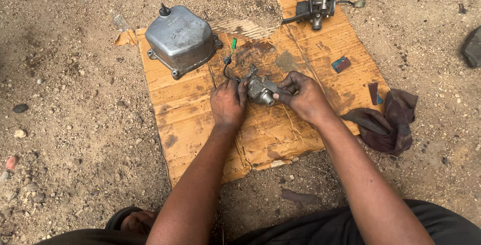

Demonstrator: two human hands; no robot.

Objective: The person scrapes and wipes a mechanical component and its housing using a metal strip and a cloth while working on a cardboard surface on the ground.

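Observation:
Both my hands hold a small grey metal engine part (259, 90) just above the oil-stained cardboard sheet (200, 124). My left hand (228, 103) grips its left side. My right hand (303, 96) grips its right side with the fingers on a flat piece. A thin black wire with a green connector (233, 44) runs from the part toward the top of the cardboard.
A grey metal engine cover (181, 39) lies on the cardboard's upper left. A dark mechanical assembly with hoses (318, 2) sits at the top edge. A small red-blue piece (341, 64) and a brown rag (388, 119) lie to the right. Sandy, stony ground surrounds everything.

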